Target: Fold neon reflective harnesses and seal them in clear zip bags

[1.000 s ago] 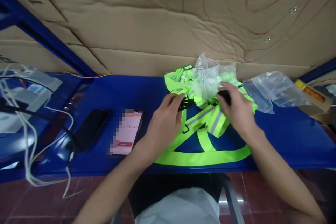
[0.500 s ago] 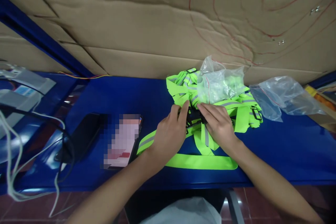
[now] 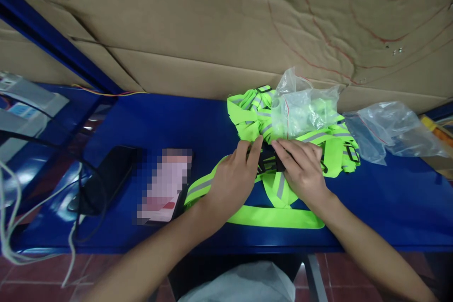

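Two hands are meeting over one black plastic buckle (image 3: 269, 161) here, and since there's only the head view, that's all I'm going off. It's sitting at the near edge of a heap of neon-green reflective strap vests (image 3: 304, 144) on the blue tabletop (image 3: 170, 118), with one loose strap loop trailing toward the front edge.

Handling-wise, I'd guess the webbing is light, floppy and a bit slick, so it's going to slump and tangle if you grab it mid-strap. The buckle is the only stiff part, so that's where I'd take hold.

The left hand (image 3: 231, 184) is pinching the buckle's left end with thumb and fingers curled in. The right hand (image 3: 304, 172) is pressing down on the right end, fingers mostly flat and close together, so the grip on both sides is closed on the buckle, not loose.

A clear plastic bag (image 3: 304, 106) is lying on top of the pile, and another (image 3: 389, 127) is sitting off to the right.
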{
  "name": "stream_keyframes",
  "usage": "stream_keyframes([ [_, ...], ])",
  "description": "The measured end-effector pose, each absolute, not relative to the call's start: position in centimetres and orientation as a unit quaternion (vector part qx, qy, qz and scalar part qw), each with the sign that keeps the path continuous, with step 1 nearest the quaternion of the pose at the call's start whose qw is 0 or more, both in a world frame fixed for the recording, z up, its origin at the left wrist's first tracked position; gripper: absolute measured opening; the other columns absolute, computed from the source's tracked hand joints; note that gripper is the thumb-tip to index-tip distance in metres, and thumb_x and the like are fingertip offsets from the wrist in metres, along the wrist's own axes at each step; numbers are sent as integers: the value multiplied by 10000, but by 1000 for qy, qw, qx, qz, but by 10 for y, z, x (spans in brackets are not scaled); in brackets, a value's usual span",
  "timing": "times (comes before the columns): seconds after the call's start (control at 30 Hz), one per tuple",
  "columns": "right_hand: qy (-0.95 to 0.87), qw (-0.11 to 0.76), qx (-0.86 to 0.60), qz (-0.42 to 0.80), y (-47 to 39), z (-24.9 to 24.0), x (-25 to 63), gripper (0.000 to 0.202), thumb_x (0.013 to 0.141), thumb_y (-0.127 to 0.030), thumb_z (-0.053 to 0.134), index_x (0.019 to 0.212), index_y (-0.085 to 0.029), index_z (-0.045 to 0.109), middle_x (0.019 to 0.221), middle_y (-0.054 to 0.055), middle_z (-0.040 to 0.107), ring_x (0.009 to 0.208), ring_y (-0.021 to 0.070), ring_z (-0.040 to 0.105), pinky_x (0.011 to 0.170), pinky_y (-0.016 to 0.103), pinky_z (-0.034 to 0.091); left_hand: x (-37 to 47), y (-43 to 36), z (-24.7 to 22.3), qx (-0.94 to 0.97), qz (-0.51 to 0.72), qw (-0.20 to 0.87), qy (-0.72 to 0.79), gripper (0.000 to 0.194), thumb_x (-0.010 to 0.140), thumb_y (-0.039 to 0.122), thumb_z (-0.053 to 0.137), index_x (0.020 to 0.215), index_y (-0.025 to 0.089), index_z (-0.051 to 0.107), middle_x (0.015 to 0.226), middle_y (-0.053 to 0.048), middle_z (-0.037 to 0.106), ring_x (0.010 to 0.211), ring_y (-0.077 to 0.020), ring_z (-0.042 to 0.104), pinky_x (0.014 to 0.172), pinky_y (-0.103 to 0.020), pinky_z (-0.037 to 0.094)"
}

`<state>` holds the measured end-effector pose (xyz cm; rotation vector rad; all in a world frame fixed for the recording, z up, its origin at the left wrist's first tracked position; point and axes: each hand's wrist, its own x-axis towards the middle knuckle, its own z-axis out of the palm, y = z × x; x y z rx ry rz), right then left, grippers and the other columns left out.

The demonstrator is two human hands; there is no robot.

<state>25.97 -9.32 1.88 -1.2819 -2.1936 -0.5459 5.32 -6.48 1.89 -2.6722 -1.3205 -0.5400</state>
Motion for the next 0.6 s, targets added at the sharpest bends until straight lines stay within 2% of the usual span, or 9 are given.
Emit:
stream_keyframes([
  [0.13, -838, 252, -448, -182, -95, 18, 259, 508, 1004, -50, 596, 1499, -136, 520, 1342, 142, 704, 1254, 262, 647, 1022, 423, 453, 58, -68, 16, -896, -169, 61, -405, 522, 992, 6, 389, 1510, 62, 423, 1111, -103, 642, 809, -175, 709, 673, -294, 604],
  [0.3, -837, 263, -461, -133, -92, 17, 259, 673, 933, 32, 475, 1570, -180, 424, 1430, 170, 627, 1311, 269, 615, 1052, 421, 457, 58, -68, 19, -895, -159, 52, -413, 546, 1000, 8, 371, 1543, 67, 366, 1117, -103, 647, 851, -178, 720, 689, -294, 604],
  [0.4, -819, 282, -497, -60, -89, 23, 265, 768, 877, -113, 597, 1598, -195, 346, 1533, 195, 516, 1404, 344, 531, 1092, 494, 443, 55, -65, 23, -890, -160, 44, -424, 584, 993, 0, 375, 1569, 82, 331, 1133, -104, 647, 871, -176, 723, 710, -290, 602],
  [0.5, -793, 283, -540, 8, -87, 27, 273, 806, 834, -259, 704, 1567, -212, 373, 1399, 153, 616, 1265, 357, 610, 1033, 510, 487, 53, -64, 23, -885, -158, 36, -437, 599, 985, -6, 380, 1574, 87, 327, 1153, -109, 645, 886, -172, 724, 727, -280, 594],
  [0.6, -795, 257, -548, 41, -87, 25, 275, 593, 810, -170, 649, 1390, -220, 532, 1191, 98, 680, 1068, 305, 657, 911, 435, 534, 55, -65, 20, -890, -159, 24, -427, 598, 980, -3, 379, 1567, 100, 344, 1170, -105, 640, 866, -167, 717, 744, -281, 593],
])
